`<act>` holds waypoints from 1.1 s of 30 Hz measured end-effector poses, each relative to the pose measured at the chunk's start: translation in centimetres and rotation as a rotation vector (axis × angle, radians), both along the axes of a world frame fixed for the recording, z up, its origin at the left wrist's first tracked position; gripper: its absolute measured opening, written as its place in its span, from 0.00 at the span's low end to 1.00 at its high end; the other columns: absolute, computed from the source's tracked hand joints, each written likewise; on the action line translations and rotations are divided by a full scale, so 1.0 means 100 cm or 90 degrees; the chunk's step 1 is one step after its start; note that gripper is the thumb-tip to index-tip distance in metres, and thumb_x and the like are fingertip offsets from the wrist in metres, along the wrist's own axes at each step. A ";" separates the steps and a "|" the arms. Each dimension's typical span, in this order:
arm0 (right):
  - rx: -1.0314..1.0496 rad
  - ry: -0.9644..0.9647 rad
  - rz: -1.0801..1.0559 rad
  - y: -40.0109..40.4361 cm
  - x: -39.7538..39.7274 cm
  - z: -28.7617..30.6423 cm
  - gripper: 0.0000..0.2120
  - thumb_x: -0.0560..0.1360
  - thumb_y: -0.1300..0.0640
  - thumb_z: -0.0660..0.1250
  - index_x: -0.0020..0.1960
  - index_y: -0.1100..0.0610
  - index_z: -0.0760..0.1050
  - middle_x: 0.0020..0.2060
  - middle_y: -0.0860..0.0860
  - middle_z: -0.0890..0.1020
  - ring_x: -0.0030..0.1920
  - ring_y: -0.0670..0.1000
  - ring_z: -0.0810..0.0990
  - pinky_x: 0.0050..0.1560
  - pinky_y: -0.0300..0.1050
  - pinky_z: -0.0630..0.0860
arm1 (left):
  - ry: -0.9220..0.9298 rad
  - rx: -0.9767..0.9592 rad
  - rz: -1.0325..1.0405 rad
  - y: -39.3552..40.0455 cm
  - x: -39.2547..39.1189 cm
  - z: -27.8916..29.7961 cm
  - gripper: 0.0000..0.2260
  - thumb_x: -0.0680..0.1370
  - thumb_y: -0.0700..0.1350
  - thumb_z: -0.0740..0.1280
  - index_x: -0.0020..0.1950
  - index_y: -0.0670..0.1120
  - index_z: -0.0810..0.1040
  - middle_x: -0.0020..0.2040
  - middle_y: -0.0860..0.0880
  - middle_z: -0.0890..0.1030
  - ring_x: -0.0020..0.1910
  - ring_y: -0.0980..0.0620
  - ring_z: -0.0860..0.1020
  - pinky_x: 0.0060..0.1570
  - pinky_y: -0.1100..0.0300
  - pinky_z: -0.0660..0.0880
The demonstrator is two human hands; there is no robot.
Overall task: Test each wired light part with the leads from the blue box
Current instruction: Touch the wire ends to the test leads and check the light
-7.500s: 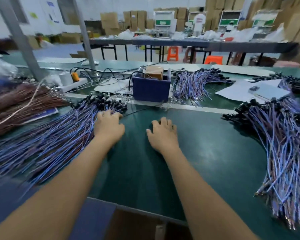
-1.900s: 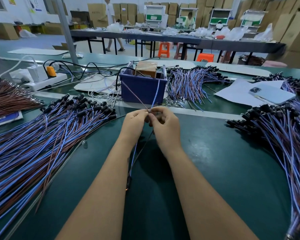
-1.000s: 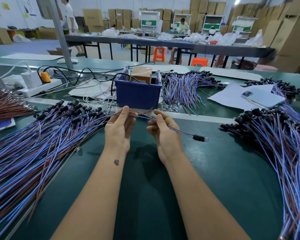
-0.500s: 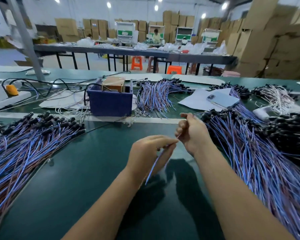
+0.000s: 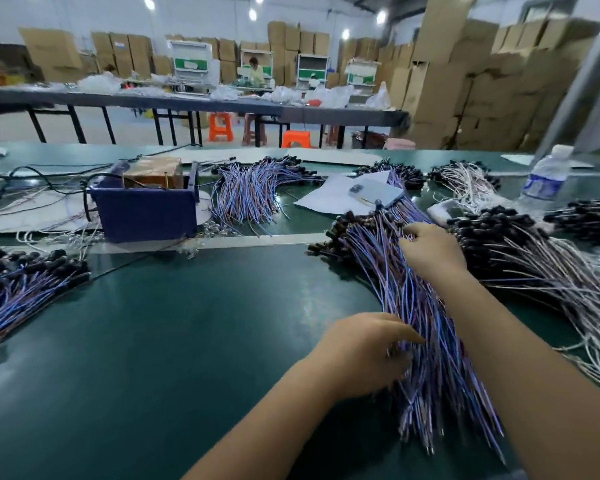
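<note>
Both hands on right wire pile (image 5: 426, 327): left hand (image 5: 361, 351) fingers blurred, touching wire ends, grip unclear; right hand (image 5: 430, 252) curled into wires near black heads. Blue box (image 5: 146, 211) far left on green surface (image 5: 187, 341).

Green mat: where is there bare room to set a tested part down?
Bare green mat lies between the left pile, the blue box and the right pile, where both hands work. Right of that, the white-wired pile crowds it.
</note>
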State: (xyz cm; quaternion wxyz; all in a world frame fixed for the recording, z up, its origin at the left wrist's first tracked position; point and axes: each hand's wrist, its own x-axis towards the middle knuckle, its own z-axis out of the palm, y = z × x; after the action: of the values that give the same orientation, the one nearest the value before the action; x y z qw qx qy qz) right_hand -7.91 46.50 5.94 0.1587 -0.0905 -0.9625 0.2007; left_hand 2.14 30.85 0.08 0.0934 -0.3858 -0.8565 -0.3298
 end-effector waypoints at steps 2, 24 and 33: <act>0.077 -0.027 -0.036 -0.004 0.001 -0.008 0.22 0.78 0.53 0.61 0.70 0.56 0.70 0.64 0.63 0.73 0.64 0.64 0.70 0.62 0.54 0.69 | -0.006 -0.002 0.000 -0.001 -0.001 -0.002 0.12 0.76 0.42 0.66 0.57 0.50 0.83 0.55 0.52 0.82 0.53 0.51 0.78 0.50 0.57 0.75; -0.112 -0.043 0.364 -0.309 0.028 -0.076 0.18 0.79 0.49 0.59 0.67 0.48 0.70 0.63 0.51 0.74 0.65 0.55 0.69 0.64 0.51 0.61 | -0.091 0.146 0.793 -0.264 -0.030 -0.009 0.19 0.78 0.40 0.62 0.68 0.41 0.74 0.64 0.41 0.75 0.61 0.42 0.74 0.56 0.55 0.69; -0.136 -0.004 0.398 -0.303 0.020 -0.084 0.09 0.78 0.53 0.61 0.52 0.47 0.79 0.51 0.46 0.75 0.59 0.51 0.71 0.52 0.43 0.55 | -0.197 0.036 1.026 -0.313 -0.019 -0.006 0.08 0.78 0.39 0.60 0.56 0.40 0.72 0.67 0.38 0.66 0.48 0.38 0.73 0.43 0.49 0.69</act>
State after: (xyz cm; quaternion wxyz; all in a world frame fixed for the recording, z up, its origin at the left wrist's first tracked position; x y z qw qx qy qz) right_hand -5.87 16.20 -2.45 0.0762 0.1926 -0.9177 0.3390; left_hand 0.24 -0.46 -0.56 0.1920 0.4004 -0.8653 -0.2324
